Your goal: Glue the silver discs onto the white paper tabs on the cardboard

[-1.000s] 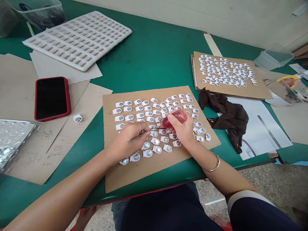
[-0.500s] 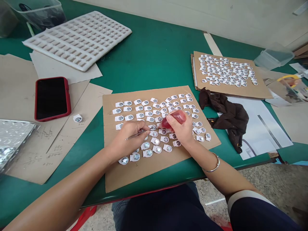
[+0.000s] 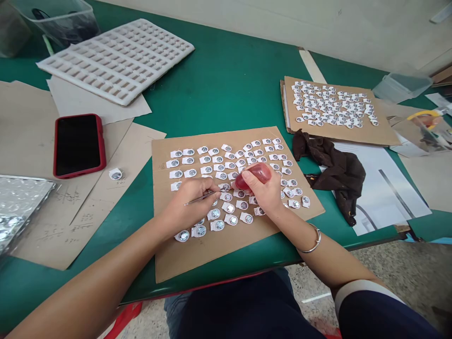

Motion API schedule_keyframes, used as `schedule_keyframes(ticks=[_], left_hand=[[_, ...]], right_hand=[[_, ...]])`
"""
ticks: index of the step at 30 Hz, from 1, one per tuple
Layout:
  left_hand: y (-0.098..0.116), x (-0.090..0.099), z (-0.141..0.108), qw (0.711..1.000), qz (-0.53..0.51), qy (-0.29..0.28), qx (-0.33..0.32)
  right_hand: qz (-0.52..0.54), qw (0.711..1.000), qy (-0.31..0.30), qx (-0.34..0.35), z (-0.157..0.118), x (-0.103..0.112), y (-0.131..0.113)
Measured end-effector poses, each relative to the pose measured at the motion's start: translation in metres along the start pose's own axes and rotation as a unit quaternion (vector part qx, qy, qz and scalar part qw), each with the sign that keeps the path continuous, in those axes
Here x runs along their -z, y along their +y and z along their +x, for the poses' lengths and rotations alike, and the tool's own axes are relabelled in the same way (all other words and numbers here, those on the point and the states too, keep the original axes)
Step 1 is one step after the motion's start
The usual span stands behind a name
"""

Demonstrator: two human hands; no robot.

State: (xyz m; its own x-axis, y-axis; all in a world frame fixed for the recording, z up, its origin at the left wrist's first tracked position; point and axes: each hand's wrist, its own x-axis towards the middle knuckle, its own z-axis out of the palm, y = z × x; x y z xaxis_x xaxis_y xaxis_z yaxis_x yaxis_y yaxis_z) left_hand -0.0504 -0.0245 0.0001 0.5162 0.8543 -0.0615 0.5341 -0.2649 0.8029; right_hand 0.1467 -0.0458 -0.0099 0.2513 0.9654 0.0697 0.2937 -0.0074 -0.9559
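A brown cardboard sheet lies before me, carrying many small white tabs with round metallic discs, set in rough rows. My left hand is closed in a pinch around a thin metal tool, possibly tweezers, its tip at one white tab near the sheet's middle. In my right hand is a red squeeze bottle, tilted down to the left, thumb pressed on its side. The bottle's lower end comes close to the same tab; whether it touches, I cannot tell.
A second tab-covered cardboard sits at back right, beside a dark cloth and printed paper. On the left are a red-cased phone, a single tab, a bubble-wrap bag and a white slotted tray.
The red bottle and my right hand have shifted slightly left, closer to the tool tip. My left hand keeps its pinch, and the view has moved a little.
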Motion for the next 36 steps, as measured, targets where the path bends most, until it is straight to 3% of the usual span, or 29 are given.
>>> schedule_keyframes(ticks=[5,9,12,16,21,27,30,36], left_hand=[[0.0,-0.001,0.0,1.0,-0.005,0.0,0.011],[0.002,-0.001,0.002,0.998,-0.05,0.009,0.043],[0.008,0.01,0.006,0.986,-0.134,0.049,0.089],[0.023,0.033,0.018,0.967,-0.202,0.133,0.081],[0.032,0.037,0.029,0.986,-0.095,0.114,0.069],[0.009,0.012,0.018,0.995,0.06,0.084,-0.009],[0.0,0.006,0.014,0.994,0.084,0.06,-0.035],[-0.007,0.004,0.016,0.993,0.061,0.082,-0.058]], right_hand=[[0.027,1.0,-0.003,-0.016,-0.001,-0.003,0.003],[0.163,0.983,-0.026,-0.082,0.009,0.002,-0.001],[0.231,0.967,-0.033,-0.102,0.027,0.015,-0.017],[0.243,0.965,-0.059,-0.079,0.057,0.032,-0.053],[0.253,0.967,-0.028,0.025,0.082,0.022,-0.081],[0.233,0.967,-0.033,0.102,0.08,-0.006,-0.07],[0.195,0.973,-0.034,0.117,0.079,-0.008,-0.063],[0.187,0.977,-0.009,0.107,0.084,-0.008,-0.062]])
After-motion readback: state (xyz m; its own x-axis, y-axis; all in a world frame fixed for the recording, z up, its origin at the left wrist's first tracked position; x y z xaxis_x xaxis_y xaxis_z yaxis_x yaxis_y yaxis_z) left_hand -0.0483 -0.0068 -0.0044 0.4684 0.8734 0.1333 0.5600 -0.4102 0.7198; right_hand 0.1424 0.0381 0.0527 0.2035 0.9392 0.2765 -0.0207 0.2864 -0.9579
